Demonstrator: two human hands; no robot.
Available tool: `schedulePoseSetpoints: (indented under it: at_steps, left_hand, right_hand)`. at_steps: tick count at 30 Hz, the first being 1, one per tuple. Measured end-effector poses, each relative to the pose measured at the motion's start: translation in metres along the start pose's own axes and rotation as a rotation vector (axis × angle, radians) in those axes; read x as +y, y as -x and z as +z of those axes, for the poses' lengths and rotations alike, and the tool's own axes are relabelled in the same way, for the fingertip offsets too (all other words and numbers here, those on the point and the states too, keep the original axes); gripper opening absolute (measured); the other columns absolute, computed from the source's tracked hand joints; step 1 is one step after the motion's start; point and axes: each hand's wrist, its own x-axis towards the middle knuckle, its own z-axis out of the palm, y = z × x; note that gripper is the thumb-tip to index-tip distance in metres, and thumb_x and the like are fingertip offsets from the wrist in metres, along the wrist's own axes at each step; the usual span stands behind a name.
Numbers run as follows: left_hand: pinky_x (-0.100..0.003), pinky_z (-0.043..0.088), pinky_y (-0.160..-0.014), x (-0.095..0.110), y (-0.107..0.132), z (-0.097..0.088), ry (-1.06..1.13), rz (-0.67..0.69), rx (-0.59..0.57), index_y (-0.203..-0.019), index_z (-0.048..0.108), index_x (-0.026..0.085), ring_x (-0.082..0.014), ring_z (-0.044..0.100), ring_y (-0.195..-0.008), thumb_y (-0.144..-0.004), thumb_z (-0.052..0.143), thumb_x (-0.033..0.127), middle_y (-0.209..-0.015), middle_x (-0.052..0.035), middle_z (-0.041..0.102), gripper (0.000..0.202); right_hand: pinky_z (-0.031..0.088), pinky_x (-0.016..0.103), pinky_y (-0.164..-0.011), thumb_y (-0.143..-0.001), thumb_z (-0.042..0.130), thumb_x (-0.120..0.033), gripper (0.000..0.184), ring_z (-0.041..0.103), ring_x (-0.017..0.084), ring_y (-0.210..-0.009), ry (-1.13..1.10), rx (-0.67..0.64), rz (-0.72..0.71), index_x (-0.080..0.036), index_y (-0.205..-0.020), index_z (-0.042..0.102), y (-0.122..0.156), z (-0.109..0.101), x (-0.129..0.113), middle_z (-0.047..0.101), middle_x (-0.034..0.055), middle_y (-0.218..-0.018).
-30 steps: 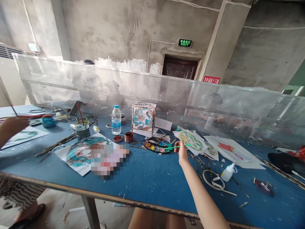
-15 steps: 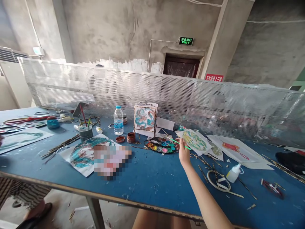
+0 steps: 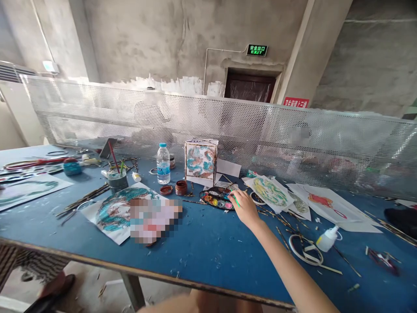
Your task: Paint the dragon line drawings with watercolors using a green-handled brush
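Note:
My right hand (image 3: 246,209) is closed around a thin green paintbrush (image 3: 236,200). It hovers at the right end of a black paint palette (image 3: 203,200) with several bright colours, covering part of it. Whether the bristles touch the paint cannot be made out. Left of the palette stand an open jar of brown paint (image 3: 181,188) and its lid (image 3: 166,190). A sheet with a teal and brown dragon painting (image 3: 112,217) lies farther left, partly hidden by a blurred-out patch. Behind the palette stands a box-shaped lantern (image 3: 201,161) with a similar picture. My left hand is out of view.
A water bottle (image 3: 163,164) and a grey cup with brushes (image 3: 117,181) stand at centre left. On the right lie painted sheets (image 3: 272,193), a glue bottle (image 3: 327,239), a pale ring (image 3: 306,251) and twigs. A perforated metal screen (image 3: 110,113) closes off the back; people sit behind it.
My right hand has moved left to the palette, and the brush now points more steeply over it. A blurred patch of skin has appeared at the bottom edge. The view has shifted slightly.

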Motion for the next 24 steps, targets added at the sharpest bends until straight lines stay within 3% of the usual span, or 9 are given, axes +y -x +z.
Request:
schedulePoseSetpoints:
  at_steps: [3, 5, 7, 9, 11, 13, 15, 19, 24]
  left_hand:
    - [-0.027, 0.046, -0.063, 0.01, -0.057, -0.016, 0.002, 0.084, -0.109, -0.073, 0.067, 0.026, -0.0186, 0.061, -0.072, -0.075, 0.057, 0.036, -0.072, 0.0007, 0.066, 0.015]
    - [-0.026, 0.044, -0.062, 0.006, -0.079, -0.04, -0.043, 0.085, -0.145, -0.072, 0.066, 0.024, -0.0172, 0.06, -0.067, -0.077, 0.052, 0.037, -0.071, 0.0004, 0.067, 0.02]
    - [-0.027, 0.043, -0.062, -0.011, -0.084, -0.061, -0.124, -0.069, -0.007, -0.081, 0.065, 0.023, -0.0182, 0.06, -0.067, -0.08, 0.045, 0.046, -0.077, -0.0015, 0.068, 0.031]
    - [-0.031, 0.044, -0.069, -0.035, -0.074, -0.07, -0.253, -0.237, 0.211, -0.107, 0.059, 0.022, -0.024, 0.06, -0.081, -0.078, 0.04, 0.055, -0.096, -0.0059, 0.067, 0.048]
    - [-0.038, 0.042, -0.079, -0.061, -0.059, -0.062, -0.36, -0.34, 0.292, -0.13, 0.04, 0.016, -0.0315, 0.055, -0.097, -0.075, 0.039, 0.061, -0.111, -0.0124, 0.061, 0.072]
    - [-0.041, 0.041, -0.081, -0.079, -0.045, -0.046, -0.373, -0.418, 0.222, -0.138, 0.027, 0.011, -0.0347, 0.053, -0.101, -0.074, 0.035, 0.063, -0.111, -0.0162, 0.06, 0.083]
    - [-0.042, 0.038, -0.087, -0.087, -0.035, -0.028, -0.381, -0.435, 0.241, -0.139, 0.025, 0.011, -0.0346, 0.048, -0.109, -0.075, 0.033, 0.064, -0.115, -0.0167, 0.057, 0.083]
    - [-0.044, 0.034, -0.093, -0.079, -0.031, -0.011, -0.39, -0.457, 0.374, -0.139, 0.024, 0.011, -0.0345, 0.044, -0.113, -0.074, 0.03, 0.064, -0.121, -0.017, 0.051, 0.084]
    - [-0.045, 0.033, -0.092, -0.064, -0.026, -0.008, -0.38, -0.453, 0.415, -0.136, 0.028, 0.011, -0.0349, 0.042, -0.112, -0.071, 0.033, 0.066, -0.118, -0.0164, 0.052, 0.085]
  right_hand:
    - [0.04, 0.034, -0.076, -0.092, 0.036, -0.036, 0.027, 0.055, 0.023, -0.091, 0.084, -0.048, -0.006, -0.021, -0.089, 0.058, -0.005, -0.005, 0.007, 0.063, 0.0084, -0.093]
    - [0.04, 0.033, -0.076, -0.092, 0.034, -0.036, 0.028, 0.055, 0.023, -0.091, 0.092, -0.015, -0.011, -0.021, -0.089, 0.058, -0.005, -0.01, 0.016, 0.062, 0.0079, -0.093]
    - [0.04, 0.033, -0.076, -0.093, 0.031, -0.036, 0.03, 0.054, 0.023, -0.09, 0.068, 0.038, -0.018, -0.022, -0.09, 0.058, 0.0, -0.014, 0.026, 0.062, 0.0073, -0.092]
    - [0.04, 0.033, -0.076, -0.093, 0.029, -0.037, 0.032, 0.054, 0.022, -0.09, 0.028, 0.08, -0.015, -0.022, -0.091, 0.058, 0.007, -0.015, 0.037, 0.062, 0.0072, -0.092]
    - [0.04, 0.033, -0.076, -0.093, 0.028, -0.038, 0.034, 0.055, 0.022, -0.09, -0.01, 0.093, 0.003, -0.022, -0.091, 0.058, 0.015, -0.013, 0.047, 0.062, 0.0075, -0.092]
    - [0.041, 0.033, -0.075, -0.093, 0.028, -0.039, 0.034, 0.055, 0.022, -0.088, -0.036, 0.083, 0.034, -0.022, -0.091, 0.058, 0.02, -0.01, 0.054, 0.062, 0.0076, -0.091]
    - [0.041, 0.033, -0.076, -0.093, 0.028, -0.039, 0.034, 0.055, 0.022, -0.089, -0.052, 0.073, 0.054, -0.022, -0.09, 0.058, 0.022, -0.008, 0.058, 0.062, 0.0075, -0.091]
    - [0.041, 0.034, -0.077, -0.093, 0.028, -0.04, 0.035, 0.054, 0.023, -0.09, -0.065, 0.095, 0.047, -0.022, -0.09, 0.057, 0.02, -0.006, 0.056, 0.062, 0.0078, -0.092]
    - [0.04, 0.034, -0.077, -0.093, 0.027, -0.04, 0.035, 0.054, 0.022, -0.088, -0.063, 0.077, 0.041, -0.022, -0.09, 0.058, 0.024, -0.005, 0.052, 0.062, 0.0074, -0.09]
